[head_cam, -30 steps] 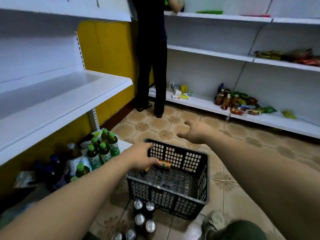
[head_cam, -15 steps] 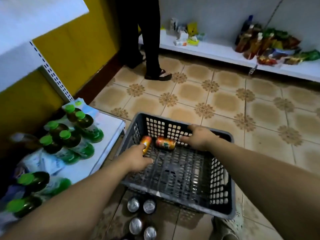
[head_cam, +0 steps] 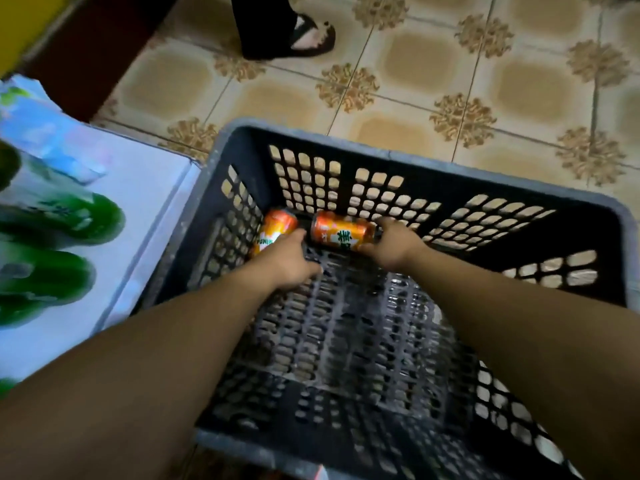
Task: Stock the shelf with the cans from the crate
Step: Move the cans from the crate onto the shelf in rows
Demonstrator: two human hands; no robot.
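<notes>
**A:** How do the hands grip?

**B:** Both are closed on cans. The left hand [head_cam: 287,263] curls its fingers over the near end of the left can [head_cam: 277,225], which lies slanted in the crate's far left corner. The right hand [head_cam: 393,247] pinches the right can [head_cam: 341,233] at its right end, thumb on top and fingers beneath. That can lies on its side along the far wall. I cannot tell whether either can is lifted off the bottom.

**A:** And around them, biggest first?

**B:** The tiled floor [head_cam: 433,81], then the dark crate [head_cam: 450,164] standing on it, holding only these two cans as far as I can see. Just to its left is the low white shelf [head_cam: 152,209], with green bottles [head_cam: 69,216] on it, blurred at the frame's edge. Across the floor is another person's sandalled foot [head_cam: 308,36].

**A:** What could go wrong?

**B:** As I judge it, the right can is held by one end only, so it may tip and slip out as it comes up. The left can sits tight in the corner, so the knuckles or the can could catch on the perforated wall. A can swung in low over the shelf might knock the bottles. A dropped can could roll towards that foot.
</notes>
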